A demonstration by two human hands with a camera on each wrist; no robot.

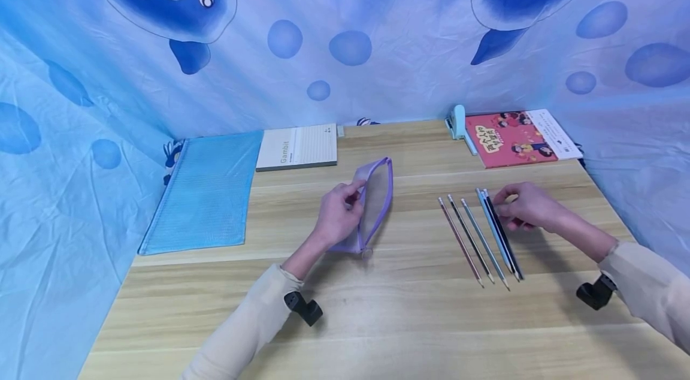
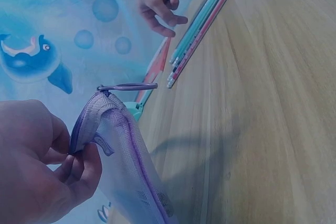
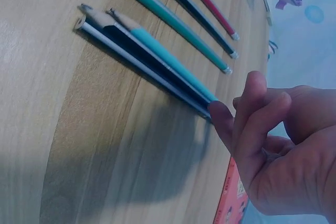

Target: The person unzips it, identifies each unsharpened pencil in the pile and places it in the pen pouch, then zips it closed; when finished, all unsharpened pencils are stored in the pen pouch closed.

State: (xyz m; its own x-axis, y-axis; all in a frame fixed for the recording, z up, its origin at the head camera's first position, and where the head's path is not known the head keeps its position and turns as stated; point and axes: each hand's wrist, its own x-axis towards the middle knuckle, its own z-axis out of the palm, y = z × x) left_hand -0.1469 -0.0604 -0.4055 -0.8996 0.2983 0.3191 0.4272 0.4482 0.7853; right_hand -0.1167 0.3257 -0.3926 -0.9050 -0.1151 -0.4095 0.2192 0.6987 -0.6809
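Observation:
My left hand (image 1: 338,216) pinches the edge of a mesh zip pouch (image 1: 377,197) with purple trim, its mouth parted. In the left wrist view, a ring (image 2: 128,86) hangs at the end of the zip. Several pencils lie side by side on the table: a red pencil (image 1: 460,241), a black one (image 1: 471,238), a teal one (image 1: 485,244) and a close bunch (image 1: 501,235) of light blue and dark ones. My right hand (image 1: 525,207) is at the eraser end of that bunch. Its fingers are loosely bent, one fingertip (image 3: 219,119) right at the pencils.
A blue mesh zip bag (image 1: 207,194) lies at the left, beside a Gambit notebook (image 1: 299,146). Toward the back right are a mint stapler (image 1: 457,122) and a red book (image 1: 509,139). A blue dolphin-print sheet (image 1: 318,2) hangs behind the wooden table (image 1: 399,320).

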